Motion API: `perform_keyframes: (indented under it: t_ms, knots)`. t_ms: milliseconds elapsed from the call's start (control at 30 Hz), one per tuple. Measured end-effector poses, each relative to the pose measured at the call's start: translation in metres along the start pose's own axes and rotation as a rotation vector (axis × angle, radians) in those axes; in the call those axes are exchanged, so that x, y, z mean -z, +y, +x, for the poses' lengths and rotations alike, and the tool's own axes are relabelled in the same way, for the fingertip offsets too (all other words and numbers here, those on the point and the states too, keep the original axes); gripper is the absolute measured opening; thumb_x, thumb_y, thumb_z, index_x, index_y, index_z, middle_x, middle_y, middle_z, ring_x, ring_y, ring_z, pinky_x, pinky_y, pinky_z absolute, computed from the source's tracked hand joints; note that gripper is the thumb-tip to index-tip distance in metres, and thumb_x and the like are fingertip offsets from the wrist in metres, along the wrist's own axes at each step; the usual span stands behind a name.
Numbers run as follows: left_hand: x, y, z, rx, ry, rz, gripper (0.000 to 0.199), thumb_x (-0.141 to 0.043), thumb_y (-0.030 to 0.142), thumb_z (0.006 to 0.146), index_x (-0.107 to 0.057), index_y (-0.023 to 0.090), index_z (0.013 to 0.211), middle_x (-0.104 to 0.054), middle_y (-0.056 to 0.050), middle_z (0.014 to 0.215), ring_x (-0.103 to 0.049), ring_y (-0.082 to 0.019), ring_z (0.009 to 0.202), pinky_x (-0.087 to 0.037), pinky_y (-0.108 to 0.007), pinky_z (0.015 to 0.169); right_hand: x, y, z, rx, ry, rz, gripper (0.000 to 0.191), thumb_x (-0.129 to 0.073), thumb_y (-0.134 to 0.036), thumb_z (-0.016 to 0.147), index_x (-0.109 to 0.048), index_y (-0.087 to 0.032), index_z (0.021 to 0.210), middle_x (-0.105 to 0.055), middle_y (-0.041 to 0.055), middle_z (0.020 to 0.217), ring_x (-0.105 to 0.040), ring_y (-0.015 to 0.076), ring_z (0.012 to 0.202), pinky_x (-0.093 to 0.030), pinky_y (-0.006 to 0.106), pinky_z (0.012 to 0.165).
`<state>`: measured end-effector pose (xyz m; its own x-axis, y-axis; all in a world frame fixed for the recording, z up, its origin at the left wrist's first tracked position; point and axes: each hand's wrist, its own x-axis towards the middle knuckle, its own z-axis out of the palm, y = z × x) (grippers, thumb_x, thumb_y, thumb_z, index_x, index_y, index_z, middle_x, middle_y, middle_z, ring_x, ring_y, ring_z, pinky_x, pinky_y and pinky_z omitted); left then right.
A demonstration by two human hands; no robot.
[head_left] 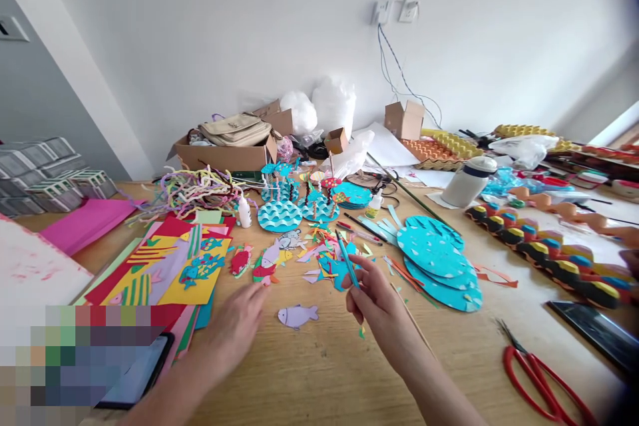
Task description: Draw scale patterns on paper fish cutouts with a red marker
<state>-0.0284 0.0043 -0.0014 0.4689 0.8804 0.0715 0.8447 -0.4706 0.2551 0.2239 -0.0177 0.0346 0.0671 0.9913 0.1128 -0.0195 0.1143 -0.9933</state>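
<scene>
- Blue pen (346, 259): tilted upright above the tabletop (319, 379), clamped in the bent fingers of the right hand (372, 299).
- Left hand (239, 319): fingers close together at the lower edge of a red-and-green paper fish (263, 271); whether they grip it, I cannot tell.
- Purple paper fish (302, 316): lying flat between the hands, already cut out, with an eye drawn; its body looks mostly plain, so decoration seems only partly done.
- Red paper fish (241, 260): farther left, its patterned body apparently nearer to finished.
- Beyond: round blue bases with wavy tops (279, 215), some bearing upright pieces and apparently well assembled.
- Right: overlapping blue ovals (434, 253), flat, with no uprights attached.
- Edges: coloured paper sheets (204, 286) at left; red-handled scissors (515, 342) at near right.
</scene>
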Motion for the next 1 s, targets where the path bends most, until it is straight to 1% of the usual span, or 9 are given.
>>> perform_keyframes:
  t_ms: [67, 133, 233, 333, 467, 600, 733, 867, 1000]
  knots:
    - [0.009, -0.011, 0.021, 0.045, -0.025, 0.023, 0.04, -0.047, 0.007, 0.082, -0.053, 0.02, 0.119, -0.057, -0.008, 0.123, -0.054, -0.021, 0.113, -0.044, -0.039, 0.096, -0.007, 0.009, 0.008, 0.017, 0.054, -0.014, 0.033, -0.053, -0.03, 0.077, -0.049, -0.022, 0.109, -0.056, -0.0006, 0.074, -0.046, 0.0095, 0.05, -0.037, 0.021, 0.043]
    - [0.014, -0.019, 0.041, 0.066, -0.051, 0.048, 0.028, -0.053, 0.02, 0.088, -0.054, 0.017, 0.116, -0.057, -0.009, 0.121, -0.055, -0.023, 0.109, -0.045, -0.046, 0.092, -0.009, 0.022, 0.012, 0.064, 0.134, -0.058, 0.028, -0.053, -0.033, 0.078, -0.052, -0.02, 0.103, -0.056, -0.0002, 0.071, -0.047, 0.0114, 0.054, -0.038, 0.022, 0.046]
    - [0.013, -0.023, 0.064, 0.074, -0.09, 0.087, 0.029, -0.056, 0.032, 0.088, -0.055, 0.018, 0.113, -0.055, -0.008, 0.12, -0.056, -0.023, 0.104, -0.047, -0.046, 0.087, -0.008, 0.042, 0.012, 0.129, 0.227, -0.185, 0.023, -0.054, -0.036, 0.079, -0.055, -0.019, 0.095, -0.059, 0.0025, 0.072, -0.052, 0.0151, 0.062, -0.04, 0.024, 0.049]
    - [0.006, -0.02, 0.081, 0.064, -0.12, 0.125, 0.031, -0.056, 0.033, 0.088, -0.053, 0.018, 0.115, -0.055, -0.008, 0.12, -0.056, -0.023, 0.102, -0.048, -0.045, 0.085, -0.005, 0.054, 0.009, 0.149, 0.196, -0.295, 0.02, -0.052, -0.035, 0.083, -0.057, -0.019, 0.093, -0.061, 0.0031, 0.074, -0.055, 0.0165, 0.065, -0.043, 0.025, 0.054]
    - [-0.001, -0.015, 0.1, 0.044, -0.147, 0.183, 0.033, -0.056, 0.034, 0.088, -0.053, 0.018, 0.116, -0.054, -0.008, 0.119, -0.056, -0.023, 0.102, -0.048, -0.045, 0.084, -0.003, 0.057, 0.009, 0.19, 0.158, -0.365, 0.017, -0.049, -0.031, 0.085, -0.057, -0.019, 0.094, -0.062, 0.0025, 0.074, -0.057, 0.0162, 0.066, -0.044, 0.025, 0.058]
    - [-0.003, -0.008, 0.114, 0.031, -0.162, 0.237, 0.032, -0.056, 0.035, 0.088, -0.053, 0.018, 0.115, -0.054, -0.008, 0.12, -0.055, -0.023, 0.103, -0.047, -0.045, 0.085, -0.002, 0.057, 0.01, 0.188, 0.142, -0.395, 0.016, -0.048, -0.031, 0.086, -0.057, -0.02, 0.095, -0.062, 0.0028, 0.076, -0.057, 0.0164, 0.068, -0.044, 0.025, 0.061]
    - [-0.004, -0.001, 0.122, 0.037, -0.192, 0.27, 0.031, -0.055, 0.034, 0.088, -0.054, 0.018, 0.114, -0.056, -0.008, 0.116, -0.057, -0.022, 0.099, -0.049, -0.044, 0.082, -0.002, 0.057, 0.01, 0.179, 0.106, -0.4, 0.017, -0.047, -0.03, 0.087, -0.056, -0.019, 0.096, -0.062, 0.0028, 0.077, -0.057, 0.0159, 0.068, -0.044, 0.025, 0.061]
    - [-0.007, 0.002, 0.123, 0.047, -0.191, 0.279, 0.03, -0.055, 0.034, 0.088, -0.054, 0.018, 0.113, -0.056, -0.007, 0.115, -0.058, -0.021, 0.097, -0.049, -0.043, 0.081, -0.002, 0.056, 0.01, 0.187, 0.108, -0.398, 0.016, -0.047, -0.031, 0.087, -0.056, -0.019, 0.094, -0.061, 0.002, 0.073, -0.057, 0.0158, 0.066, -0.043, 0.024, 0.058]
    - [-0.007, -0.001, 0.12, 0.045, -0.164, 0.25, 0.029, -0.055, 0.034, 0.088, -0.054, 0.018, 0.113, -0.056, -0.008, 0.116, -0.057, -0.021, 0.098, -0.049, -0.043, 0.082, -0.002, 0.058, 0.01, 0.197, 0.117, -0.407, 0.015, -0.047, -0.03, 0.087, -0.057, -0.02, 0.093, -0.062, 0.0025, 0.074, -0.057, 0.0163, 0.066, -0.043, 0.024, 0.057]
